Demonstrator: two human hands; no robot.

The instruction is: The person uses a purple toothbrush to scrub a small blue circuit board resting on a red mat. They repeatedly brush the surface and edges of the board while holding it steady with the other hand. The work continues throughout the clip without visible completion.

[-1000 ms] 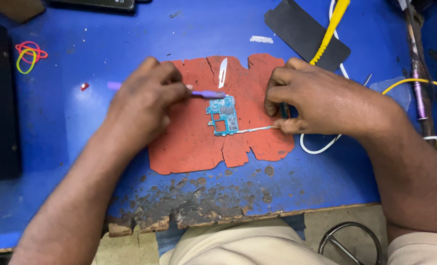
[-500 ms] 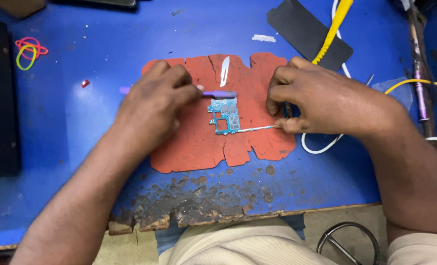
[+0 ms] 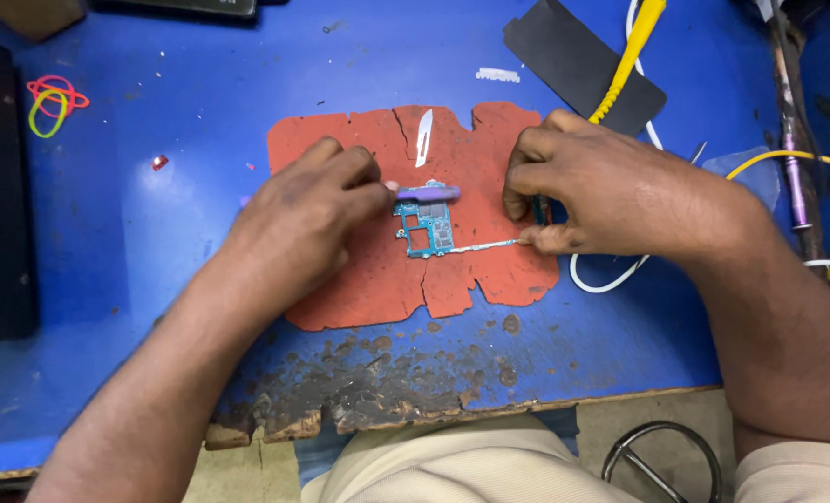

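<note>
Here, near the left edge of the worn blue tabletop (image 3: 201, 84), a tangle of red and yellow rubber bands (image 3: 50, 101) is seen. Further right, the left hand (image 3: 308, 210) is closed narrowly on a slim purple plastic tool (image 3: 426, 194), whose tip is laid over the top of the small teal circuit board (image 3: 424, 226). The board rests on a cracked, ragged-edged red rubber mat (image 3: 359, 279) at the middle of the tabletop, towards its chipped front edge. A loose silver scalpel blade (image 3: 422, 137) lies on the mat near its back edge. The right hand (image 3: 611, 196) is pinched on a thin, pale metal probe (image 3: 489, 246) that is brought to the board's lower right corner; what else is curled inside those fingers cannot be made out, possibly a dark handle. For steady work, both wrists are best braced on the mat, the board pinned lightly, and the probe kept low and shallow. Towards the back right corner, a flat black pad (image 3: 564, 56) and a yellow ribbed cable (image 3: 631, 51) are seen.
</note>
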